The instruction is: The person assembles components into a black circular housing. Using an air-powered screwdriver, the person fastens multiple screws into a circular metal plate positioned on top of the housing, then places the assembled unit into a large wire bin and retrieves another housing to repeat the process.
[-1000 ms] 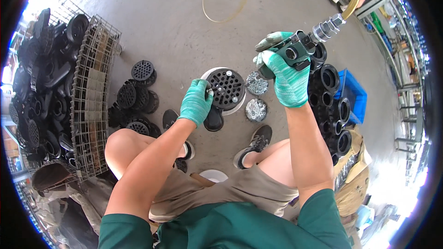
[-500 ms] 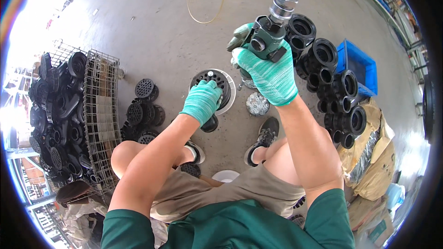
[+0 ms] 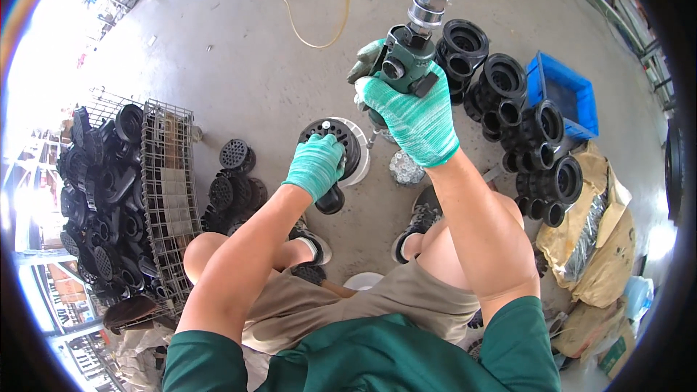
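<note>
My right hand (image 3: 415, 115), in a green knit glove, is wrapped round a dark green air-powered driver (image 3: 408, 58) with metal hose fittings on top. The driver's bit (image 3: 372, 138) shows below the glove, just right of a white round stand (image 3: 364, 156). On that stand rests a black round plastic part (image 3: 351, 151) with a perforated top and a short pipe stub (image 3: 330, 201) toward me. My gloved left hand (image 3: 316, 165) grips this part, fingers curled over its top. A small pale fastener (image 3: 326, 125) sits at its far edge. My left fingertips are partly hidden.
A tub of small metal fasteners (image 3: 406, 168) stands near my right shoe. Black parts fill a wire basket (image 3: 170, 196) at left; perforated ones (image 3: 234, 154) lie beside it. Black pipe fittings (image 3: 503, 76), a blue crate (image 3: 581, 105) and brown sacks (image 3: 606, 247) are at right.
My right hand and the driver have shifted left, bringing the bit beside the white stand. My left hand stays on the black part. The view has tilted slightly.
</note>
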Demonstrator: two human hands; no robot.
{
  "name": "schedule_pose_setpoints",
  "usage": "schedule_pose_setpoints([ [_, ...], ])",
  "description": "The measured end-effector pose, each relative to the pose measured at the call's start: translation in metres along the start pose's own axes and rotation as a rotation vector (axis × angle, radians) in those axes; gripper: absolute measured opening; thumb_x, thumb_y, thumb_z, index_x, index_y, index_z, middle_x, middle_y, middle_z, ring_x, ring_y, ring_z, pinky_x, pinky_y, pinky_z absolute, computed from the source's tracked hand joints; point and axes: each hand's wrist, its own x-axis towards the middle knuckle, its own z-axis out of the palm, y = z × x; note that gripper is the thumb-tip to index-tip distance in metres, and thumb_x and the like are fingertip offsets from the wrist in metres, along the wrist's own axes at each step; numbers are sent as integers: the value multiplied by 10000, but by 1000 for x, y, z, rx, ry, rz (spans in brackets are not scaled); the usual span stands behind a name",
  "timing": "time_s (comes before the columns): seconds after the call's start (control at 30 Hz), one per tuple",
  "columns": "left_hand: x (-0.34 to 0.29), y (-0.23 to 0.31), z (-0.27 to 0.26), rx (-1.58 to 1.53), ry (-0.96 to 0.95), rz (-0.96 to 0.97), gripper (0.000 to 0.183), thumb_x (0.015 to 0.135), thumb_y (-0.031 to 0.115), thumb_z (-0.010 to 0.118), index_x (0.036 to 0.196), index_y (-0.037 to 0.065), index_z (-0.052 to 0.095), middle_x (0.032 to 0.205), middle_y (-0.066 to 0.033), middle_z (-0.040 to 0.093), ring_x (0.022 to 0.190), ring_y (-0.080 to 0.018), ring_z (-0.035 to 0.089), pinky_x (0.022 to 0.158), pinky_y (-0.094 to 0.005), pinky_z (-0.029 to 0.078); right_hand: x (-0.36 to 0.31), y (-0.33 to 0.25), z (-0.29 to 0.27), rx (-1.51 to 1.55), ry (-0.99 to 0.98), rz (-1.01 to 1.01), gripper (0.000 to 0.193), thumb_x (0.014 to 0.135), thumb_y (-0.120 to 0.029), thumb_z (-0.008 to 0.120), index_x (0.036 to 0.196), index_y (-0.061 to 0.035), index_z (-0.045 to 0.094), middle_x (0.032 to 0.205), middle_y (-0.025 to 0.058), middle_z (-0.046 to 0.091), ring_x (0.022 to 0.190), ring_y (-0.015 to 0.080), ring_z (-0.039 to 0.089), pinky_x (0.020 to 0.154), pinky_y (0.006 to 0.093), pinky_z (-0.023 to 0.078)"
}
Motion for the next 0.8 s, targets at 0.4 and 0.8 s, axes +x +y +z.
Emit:
schedule_pose_setpoints([
  [0.4,24,-36,-1,-489,270,-229,244,846,182,740,1045,49,690,984,-150,691,927,-345,665,840,-437,537,3,3,-2,13,-12,-95,301,845,49,713,1136,-18,678,957,57,719,776,108,662,693,255,554],
  [0.8,49,-46,14,-186,172,-287,206,855,211,727,1011,78,706,1028,-133,673,967,-319,659,886,-417,526,8,-10,-11,-29,24,-107,267,845,11,714,1108,-22,682,909,44,718,734,100,654,667,254,544],
])
